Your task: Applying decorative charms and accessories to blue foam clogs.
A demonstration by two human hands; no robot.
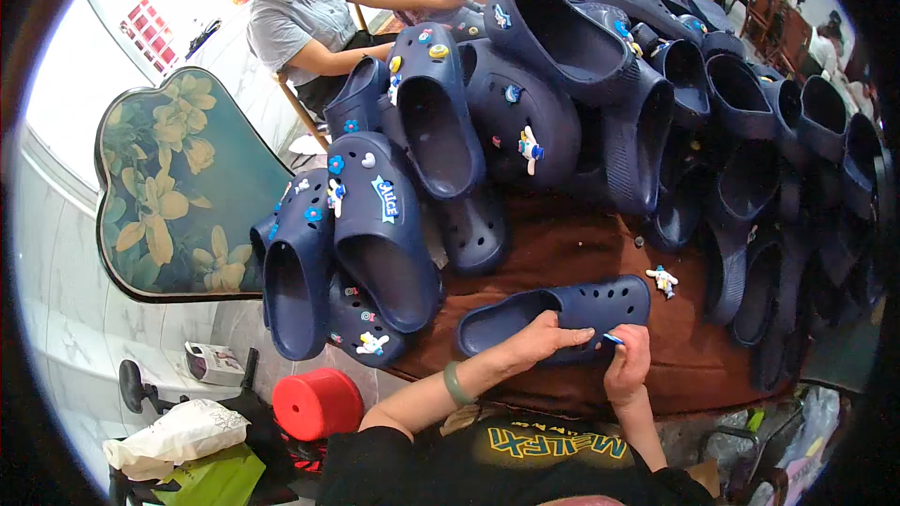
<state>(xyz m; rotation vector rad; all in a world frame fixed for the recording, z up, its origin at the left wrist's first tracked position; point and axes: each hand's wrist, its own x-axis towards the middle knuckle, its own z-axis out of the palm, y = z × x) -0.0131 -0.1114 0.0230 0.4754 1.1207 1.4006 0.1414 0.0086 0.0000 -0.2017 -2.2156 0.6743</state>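
A navy foam clog [605, 302] with a row of holes lies sideways on the brown cloth before me, its toe to the right. My left hand [546, 339] grips its near side, thumb stretched along the upper, the other fingers partly hidden. Between the fingertips of my right hand [630, 365] is a small blue-and-white shoe charm [613, 339], held close to the clog's toe. Just beyond the toe, a white charm shaped like a long-eared figure [662, 281] rests on the cloth. A green bangle [457, 384] circles my left wrist.
Decorated clogs [386, 225] are stacked at the left, and a tall heap of plain ones [745, 169] covers the right and back. Brown cloth [553, 244] covers the table. A red stool [317, 403] stands at lower left. Co-workers [309, 19] sit across the table.
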